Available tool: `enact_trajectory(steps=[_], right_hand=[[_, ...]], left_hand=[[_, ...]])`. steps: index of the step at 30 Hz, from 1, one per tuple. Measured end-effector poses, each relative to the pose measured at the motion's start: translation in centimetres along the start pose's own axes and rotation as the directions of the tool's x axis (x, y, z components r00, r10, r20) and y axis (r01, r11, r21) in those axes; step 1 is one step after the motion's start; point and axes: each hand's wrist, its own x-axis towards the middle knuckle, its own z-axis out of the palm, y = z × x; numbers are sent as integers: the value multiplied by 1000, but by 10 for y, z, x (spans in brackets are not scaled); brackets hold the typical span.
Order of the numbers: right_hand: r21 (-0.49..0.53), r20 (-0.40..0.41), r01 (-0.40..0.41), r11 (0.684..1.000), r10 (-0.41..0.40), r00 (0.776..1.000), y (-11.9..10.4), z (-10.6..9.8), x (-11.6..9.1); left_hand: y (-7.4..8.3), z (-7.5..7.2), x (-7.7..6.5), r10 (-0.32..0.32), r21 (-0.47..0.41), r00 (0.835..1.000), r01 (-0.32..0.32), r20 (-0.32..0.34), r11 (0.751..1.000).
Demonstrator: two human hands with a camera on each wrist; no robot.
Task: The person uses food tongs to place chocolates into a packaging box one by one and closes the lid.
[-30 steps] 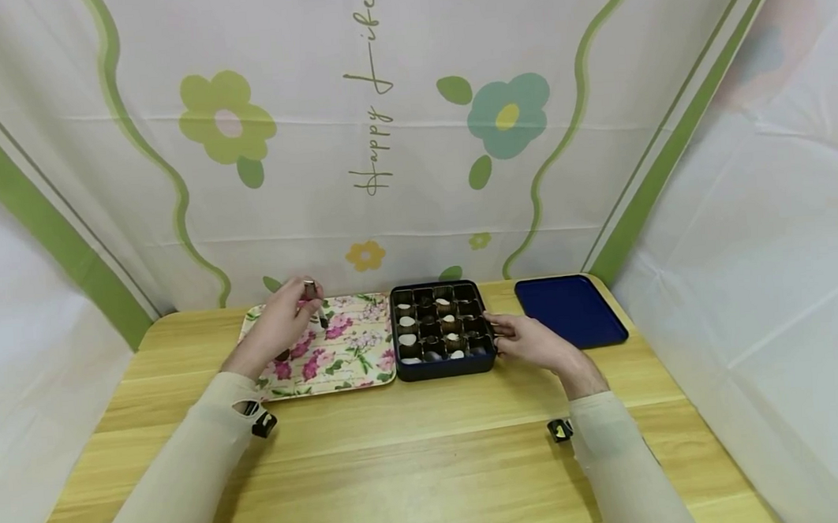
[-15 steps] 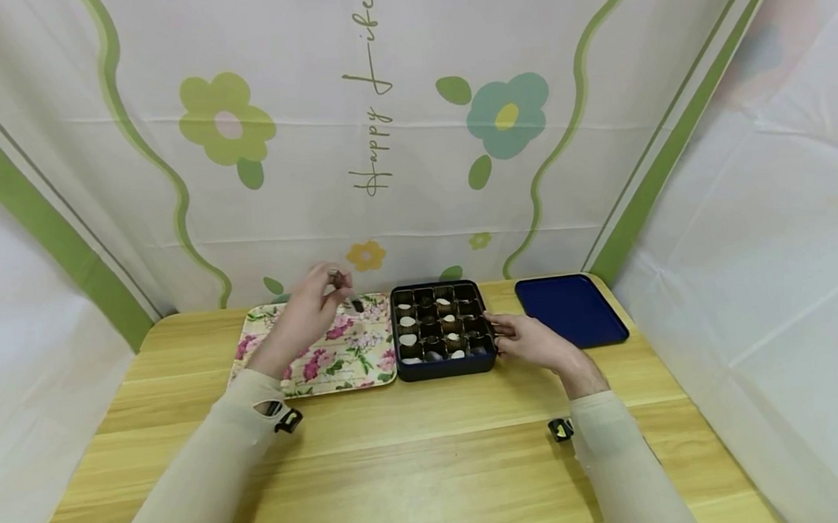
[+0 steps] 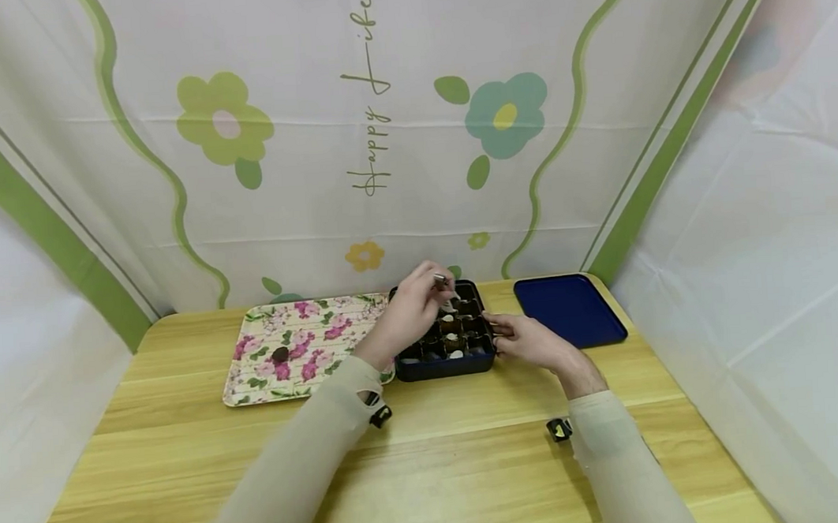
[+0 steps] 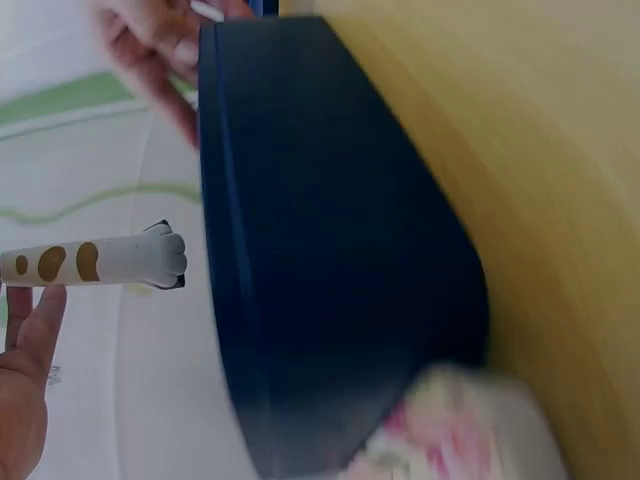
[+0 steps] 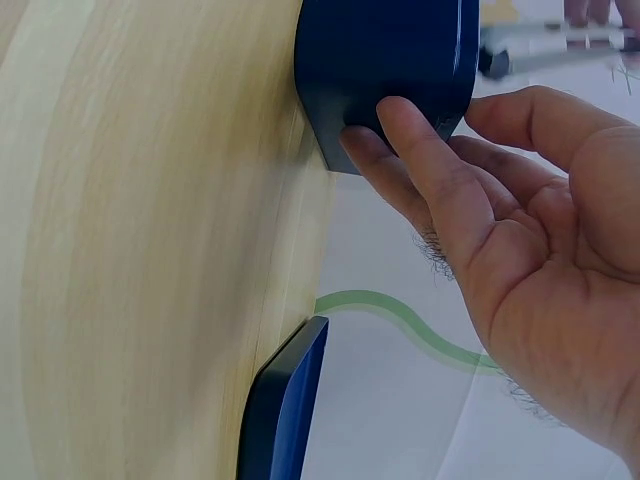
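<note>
My left hand (image 3: 415,297) holds a pair of tongs (image 4: 80,262) over the box in the head view. The tongs are white with brown spots and have a cat-paw tip; in the right wrist view a small dark piece (image 5: 495,63) shows at their tips. Below is a navy box (image 3: 446,367), divided into compartments with white and dark pieces, partly hidden by my left hand. My right hand (image 3: 530,340) rests its fingers against the box's right wall, thumb close to the rim. One dark round piece (image 3: 280,354) lies on the floral tray (image 3: 350,303).
A navy lid (image 3: 571,310) lies on the wooden table (image 3: 430,466), right of the box, near the back edge. The floral tray sits left of the box, right beside it. A printed curtain (image 3: 412,135) hangs behind the table.
My left hand has moved right with the tongs, from above the floral tray to over the box. My right hand has stayed at the box's side.
</note>
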Motion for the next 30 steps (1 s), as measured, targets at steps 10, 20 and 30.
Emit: enact_trajectory(steps=[10, 20, 30], right_hand=[[14, 9, 6, 1000, -6, 1000, 2, -2, 0], [28, 14, 8, 1000, -8, 1000, 0, -2, 0], [2, -2, 11, 1000, -11, 1000, 0, 0, 0]], left_hand=[[-2, 37, 18, 6, -21, 999, -5, 40, 1000], [-2, 17, 8, -26, -70, 999, 29, 38, 997], [-5, -55, -31, -108, -28, 994, 108, 15, 994]])
